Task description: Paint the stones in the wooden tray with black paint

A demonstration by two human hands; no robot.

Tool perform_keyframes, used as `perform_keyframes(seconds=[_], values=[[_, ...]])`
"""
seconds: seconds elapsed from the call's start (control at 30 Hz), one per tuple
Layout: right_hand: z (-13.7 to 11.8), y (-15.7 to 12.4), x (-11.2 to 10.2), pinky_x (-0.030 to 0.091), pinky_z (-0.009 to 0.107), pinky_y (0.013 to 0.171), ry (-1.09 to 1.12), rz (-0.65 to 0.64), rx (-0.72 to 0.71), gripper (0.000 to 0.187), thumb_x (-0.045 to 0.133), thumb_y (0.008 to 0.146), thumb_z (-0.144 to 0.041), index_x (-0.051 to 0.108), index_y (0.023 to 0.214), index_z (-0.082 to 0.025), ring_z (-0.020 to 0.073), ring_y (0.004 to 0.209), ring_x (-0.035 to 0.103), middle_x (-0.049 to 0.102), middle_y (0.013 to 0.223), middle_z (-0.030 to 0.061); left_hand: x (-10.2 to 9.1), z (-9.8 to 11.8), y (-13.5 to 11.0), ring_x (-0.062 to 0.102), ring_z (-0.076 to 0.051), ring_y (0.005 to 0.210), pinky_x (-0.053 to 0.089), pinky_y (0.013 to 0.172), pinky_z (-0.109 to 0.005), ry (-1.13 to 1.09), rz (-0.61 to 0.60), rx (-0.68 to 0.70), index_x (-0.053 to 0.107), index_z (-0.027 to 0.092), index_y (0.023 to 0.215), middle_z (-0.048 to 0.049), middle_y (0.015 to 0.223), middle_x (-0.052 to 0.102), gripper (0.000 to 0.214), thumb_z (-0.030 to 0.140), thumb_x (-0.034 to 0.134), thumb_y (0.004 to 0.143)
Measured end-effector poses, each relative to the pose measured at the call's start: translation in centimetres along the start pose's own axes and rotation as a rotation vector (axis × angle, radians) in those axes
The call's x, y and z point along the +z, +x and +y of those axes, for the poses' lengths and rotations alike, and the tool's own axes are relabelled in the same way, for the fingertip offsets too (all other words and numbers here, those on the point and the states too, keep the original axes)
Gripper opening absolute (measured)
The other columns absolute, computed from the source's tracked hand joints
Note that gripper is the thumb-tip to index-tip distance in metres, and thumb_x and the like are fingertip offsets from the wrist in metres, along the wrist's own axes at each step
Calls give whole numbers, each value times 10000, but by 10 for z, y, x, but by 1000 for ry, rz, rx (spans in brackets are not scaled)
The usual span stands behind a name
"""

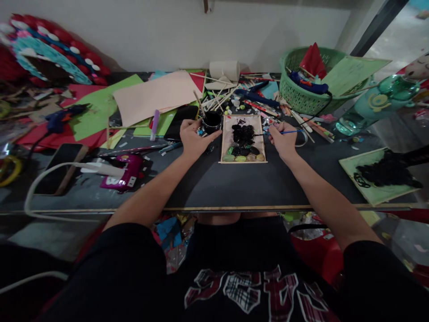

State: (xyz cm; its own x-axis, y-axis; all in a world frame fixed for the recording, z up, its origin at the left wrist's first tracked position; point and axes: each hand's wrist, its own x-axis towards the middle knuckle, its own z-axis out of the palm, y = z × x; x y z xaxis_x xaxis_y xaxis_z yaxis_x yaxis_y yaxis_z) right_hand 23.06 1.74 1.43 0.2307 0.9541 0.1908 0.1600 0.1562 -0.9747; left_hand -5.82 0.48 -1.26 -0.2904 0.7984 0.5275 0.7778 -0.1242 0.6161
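Note:
My left hand [191,136] is curled against a small black paint cup [212,121], steadying it just left of a wooden-framed panel [243,138]. The panel holds a cluster of pebbles, most of them painted black, with a few green and tan ones along its near edge. My right hand [284,138] pinches a thin blue-handled brush [278,133] whose tip reaches left onto the black pebbles. Both forearms stretch out over the dark tabletop [234,183].
Coloured paper sheets [154,96], wooden sticks and a paper roll [224,70] crowd the back. A green basket [306,89] stands back right, a teal bottle [375,100] beside it. A second green panel with black shapes [382,174] lies right. Phones [58,167], a cable and glue gun [63,117] lie left.

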Motion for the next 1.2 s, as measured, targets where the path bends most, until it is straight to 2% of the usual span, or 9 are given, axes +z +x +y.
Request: perform_keyframes(seconds=[0.13,0.27,0.4,0.57,0.67,0.77,0.9,1.1,1.2], values=[[1,-2,1,368,241,478,-31,-90,-73,402,675,784,-249,351,548,-241,84,419,473,484,454,-76,0,1,0,550,-249,906,497,868,-397,-5,-6,-6,671,211,822,-23,810,492,502,587,872,557],[-5,-5,0,400,279,634,-233,-186,-317,424,703,756,-191,370,494,-219,85,517,422,440,501,-72,-1,3,0,549,-262,940,487,915,-416,-18,-24,-22,678,209,834,-27,818,491,481,542,888,558],[-14,-5,-3,331,281,596,-261,-218,-420,476,638,723,-79,262,467,-220,82,496,302,312,487,-79,-1,4,0,551,-270,955,476,935,-429,-34,-58,-29,690,200,871,-26,828,477,514,556,890,559],[-16,-5,-3,342,290,611,-265,-288,-471,422,645,793,-229,344,497,-221,88,525,363,394,535,-56,0,1,0,554,-262,939,487,911,-409,-37,-45,-6,695,200,878,-28,843,489,546,583,895,545],[-11,-4,-2,323,285,585,-268,-239,-518,458,622,781,-208,264,496,-221,80,507,294,322,506,-65,2,-3,0,553,-255,927,495,889,-397,-37,-33,15,689,191,873,-26,834,487,556,599,889,553],[-7,-1,0,329,282,592,-233,-187,-557,445,616,812,-264,286,517,-220,84,523,325,355,516,-59,4,-6,0,548,-247,915,499,874,-389,-35,-35,42,682,185,886,-22,832,479,570,620,875,571],[-2,1,2,308,278,583,-268,-260,-552,396,626,739,-182,305,510,-215,72,507,300,339,506,-71,6,-10,0,548,-249,921,504,861,-386,-43,-37,63,678,184,890,-30,851,473,598,652,870,571],[-6,-1,9,294,278,589,-243,-189,-393,412,659,767,-201,343,502,-214,83,530,323,389,504,-66,7,-12,0,559,-247,894,516,851,-397,-68,-25,93,694,182,894,-31,836,501,648,706,859,549],[-8,-2,10,272,278,581,-247,-193,-355,461,644,705,-88,265,475,-216,75,516,263,300,475,-81,7,-11,0,561,-251,893,516,843,-397,-60,-19,110,701,185,889,-36,831,511,659,731,845,549]])
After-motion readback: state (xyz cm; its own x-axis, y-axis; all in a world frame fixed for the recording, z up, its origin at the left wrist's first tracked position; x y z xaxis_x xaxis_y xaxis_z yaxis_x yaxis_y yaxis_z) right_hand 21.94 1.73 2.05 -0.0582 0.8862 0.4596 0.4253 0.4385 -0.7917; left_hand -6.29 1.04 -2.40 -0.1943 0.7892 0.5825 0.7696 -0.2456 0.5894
